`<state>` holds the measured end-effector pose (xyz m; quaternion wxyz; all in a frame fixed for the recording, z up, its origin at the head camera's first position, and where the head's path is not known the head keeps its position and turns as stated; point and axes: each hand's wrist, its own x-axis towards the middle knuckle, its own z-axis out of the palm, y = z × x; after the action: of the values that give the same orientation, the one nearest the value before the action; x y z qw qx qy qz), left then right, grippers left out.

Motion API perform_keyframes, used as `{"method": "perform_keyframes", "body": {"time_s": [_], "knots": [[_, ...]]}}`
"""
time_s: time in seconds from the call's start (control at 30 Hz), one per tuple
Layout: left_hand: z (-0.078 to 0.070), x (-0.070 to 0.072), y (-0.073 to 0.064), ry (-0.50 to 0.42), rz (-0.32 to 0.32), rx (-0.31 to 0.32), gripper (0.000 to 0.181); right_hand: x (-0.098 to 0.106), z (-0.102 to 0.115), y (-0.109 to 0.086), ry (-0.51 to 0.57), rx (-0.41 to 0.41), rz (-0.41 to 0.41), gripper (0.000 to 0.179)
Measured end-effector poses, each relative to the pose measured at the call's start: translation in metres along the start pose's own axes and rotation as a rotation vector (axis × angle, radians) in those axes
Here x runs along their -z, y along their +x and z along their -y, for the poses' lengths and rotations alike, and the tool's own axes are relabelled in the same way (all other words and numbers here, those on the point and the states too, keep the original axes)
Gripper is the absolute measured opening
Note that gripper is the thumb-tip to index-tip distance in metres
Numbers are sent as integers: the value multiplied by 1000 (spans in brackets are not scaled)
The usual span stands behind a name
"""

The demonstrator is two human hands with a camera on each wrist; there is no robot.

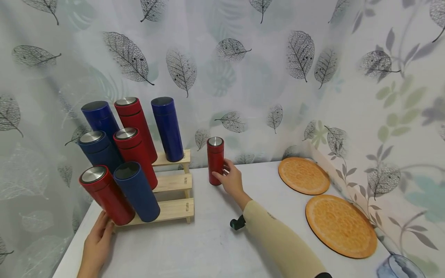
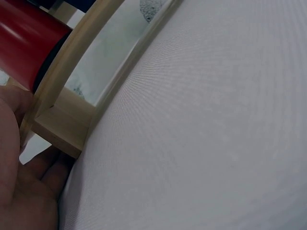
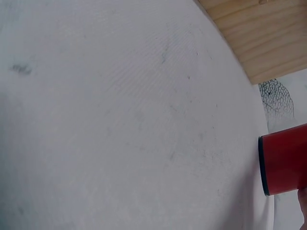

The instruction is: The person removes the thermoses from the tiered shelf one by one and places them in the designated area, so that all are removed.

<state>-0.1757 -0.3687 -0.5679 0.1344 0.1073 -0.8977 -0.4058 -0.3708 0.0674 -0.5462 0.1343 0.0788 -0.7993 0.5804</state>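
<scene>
My right hand (image 1: 233, 179) grips a red vacuum flask (image 1: 215, 158) with a steel-topped lid, which stands upright by the table's back edge, right of a wooden rack. In the right wrist view, the base of this red flask (image 3: 284, 160) shows at the right edge. At the rack's front left corner, my left hand (image 1: 97, 243) holds the end of the lowest step of the stepped wooden rack (image 1: 174, 208). The left wrist view shows the thumb up by the step and the fingers (image 2: 41, 184) beneath it. Several red and blue flasks (image 1: 137, 191) stand on the rack's three steps.
Two round orange-brown mats (image 1: 340, 226) lie along the right side of the white table (image 1: 215, 247). A clear glass (image 1: 399, 266) is at the lower right corner. Leaf-patterned curtains (image 1: 222, 85) hang close behind and beside the table. A small black object (image 1: 238, 222) shows beside the right sleeve.
</scene>
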Motion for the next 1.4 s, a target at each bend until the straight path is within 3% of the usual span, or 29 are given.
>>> {"method": "perform_keyframes", "body": {"time_s": [0.47,0.67,1.0,1.4], "knots": [[1,1,0,-2,-19,-38,59,-1,1,0,-15,-2,32,67],[1,1,0,5,-1,-18,60,1,2,-3,-33,-6,40,68],[1,2,1,-2,4,-7,60,19,20,-7,-32,156,-32,69],[1,1,4,-10,31,43,63,39,65,-19,24,332,-56,69]]}}
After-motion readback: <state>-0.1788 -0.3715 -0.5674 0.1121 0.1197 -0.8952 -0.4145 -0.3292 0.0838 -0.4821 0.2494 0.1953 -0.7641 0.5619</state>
